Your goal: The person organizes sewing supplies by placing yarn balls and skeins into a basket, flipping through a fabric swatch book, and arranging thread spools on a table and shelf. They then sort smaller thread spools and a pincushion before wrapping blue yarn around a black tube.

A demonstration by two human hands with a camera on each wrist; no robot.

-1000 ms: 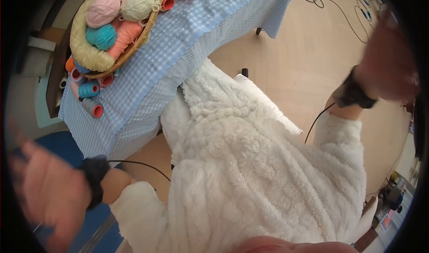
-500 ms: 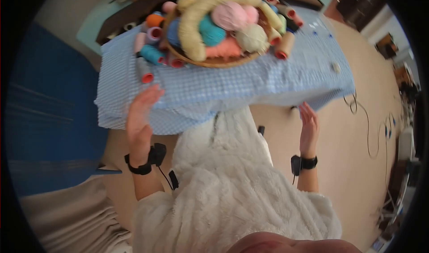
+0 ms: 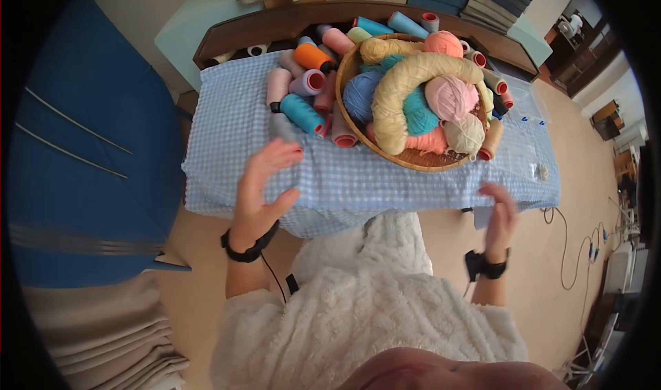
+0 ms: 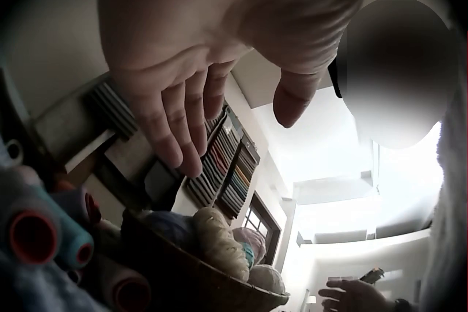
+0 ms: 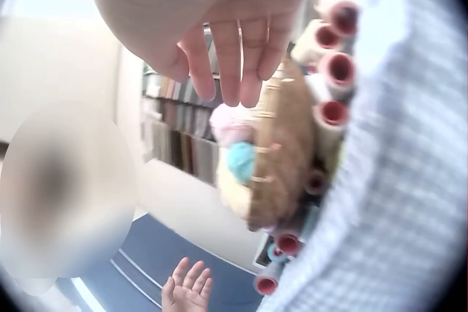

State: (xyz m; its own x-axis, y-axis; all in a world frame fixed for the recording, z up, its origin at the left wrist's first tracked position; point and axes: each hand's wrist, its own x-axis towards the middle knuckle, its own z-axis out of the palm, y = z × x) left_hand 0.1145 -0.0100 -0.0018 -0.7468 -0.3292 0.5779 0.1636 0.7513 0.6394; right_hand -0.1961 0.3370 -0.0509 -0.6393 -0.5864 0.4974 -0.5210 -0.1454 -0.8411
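My left hand (image 3: 259,193) hovers over the front left edge of the blue checked tablecloth (image 3: 227,156), fingers spread and nothing in it. It is nearest to a grey thread cone (image 3: 281,129) and a turquoise cone (image 3: 301,113). My right hand (image 3: 500,219) is raised at the front right edge of the cloth, holding nothing; its fingers stretch out in the right wrist view. Between and beyond the hands stands a wicker basket (image 3: 413,164) with a cream skein (image 3: 390,114), a pink yarn ball (image 3: 451,97), a teal ball (image 3: 418,112) and a white ball (image 3: 464,135).
Several thread cones crowd both sides of the basket, among them an orange one (image 3: 312,56) and a beige one (image 3: 491,140). A clear plastic bag (image 3: 520,142) lies on the right of the cloth. Dark cables (image 3: 566,252) run over the floor at right.
Both hands have come from wide out at the sides to in front of the table. The head view has swung round, so the basket now sits right of centre and the whole tabletop shows.
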